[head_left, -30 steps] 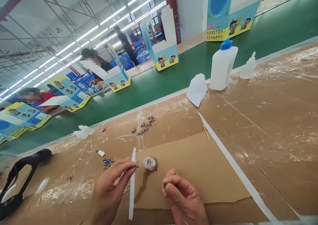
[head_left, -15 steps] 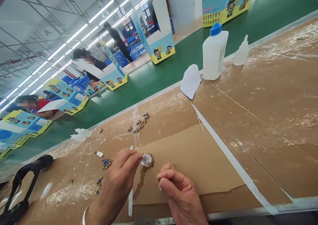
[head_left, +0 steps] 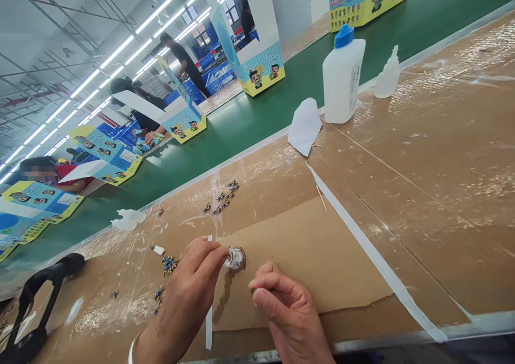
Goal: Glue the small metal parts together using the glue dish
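My left hand [head_left: 191, 291] is pinched shut at the left rim of a small round clear cup [head_left: 236, 259] with whitish residue. What its fingertips hold, if anything, is hidden. To the right, my right hand [head_left: 287, 305] has thumb and forefinger closed on a tiny dark piece [head_left: 254, 291], too small to name. Both hands are over a brown cardboard sheet [head_left: 306, 246] with a dark wet streak below the cup. Left of my left hand lies a heap of tiny blue, black and gold parts [head_left: 169, 265]. Several similar parts [head_left: 221, 197] are spread out farther back.
A white bottle with a blue cap [head_left: 343, 77], a small dropper bottle [head_left: 387, 74] and a white paper piece [head_left: 304, 125] stand or lie at the back. A black frame [head_left: 56, 278] is at left. Beyond the green belt [head_left: 241, 128], people work among printed boxes [head_left: 261, 69].
The view has shifted slightly, so most things sit a little farther left and higher. Both hands keep nearly the same pose and place.
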A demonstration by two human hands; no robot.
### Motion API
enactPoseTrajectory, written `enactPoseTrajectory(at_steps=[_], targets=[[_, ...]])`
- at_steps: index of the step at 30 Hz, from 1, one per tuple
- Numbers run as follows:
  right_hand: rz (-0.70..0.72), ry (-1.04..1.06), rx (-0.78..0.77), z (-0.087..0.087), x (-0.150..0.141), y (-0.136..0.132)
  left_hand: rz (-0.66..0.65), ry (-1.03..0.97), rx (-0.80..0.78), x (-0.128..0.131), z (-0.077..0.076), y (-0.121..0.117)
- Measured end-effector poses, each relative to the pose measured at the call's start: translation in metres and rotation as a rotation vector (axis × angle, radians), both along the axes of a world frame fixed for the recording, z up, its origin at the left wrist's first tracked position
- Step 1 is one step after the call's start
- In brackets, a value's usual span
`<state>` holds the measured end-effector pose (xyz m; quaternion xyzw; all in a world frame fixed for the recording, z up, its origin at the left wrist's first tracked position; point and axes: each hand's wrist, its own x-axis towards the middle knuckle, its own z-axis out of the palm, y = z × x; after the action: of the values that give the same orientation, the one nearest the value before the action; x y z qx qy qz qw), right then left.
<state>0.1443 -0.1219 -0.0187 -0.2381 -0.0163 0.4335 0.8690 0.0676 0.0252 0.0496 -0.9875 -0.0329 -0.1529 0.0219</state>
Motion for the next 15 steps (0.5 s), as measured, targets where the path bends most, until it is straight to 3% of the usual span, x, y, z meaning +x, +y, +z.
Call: enactPoseTrajectory(at_steps=[15], targets=[[-0.013, -0.06, 0.029, -0.0085, -0.0011, 0.0033, -0.001, 0.0, 0.022, 0.0022, 0.003, -0.0009]])
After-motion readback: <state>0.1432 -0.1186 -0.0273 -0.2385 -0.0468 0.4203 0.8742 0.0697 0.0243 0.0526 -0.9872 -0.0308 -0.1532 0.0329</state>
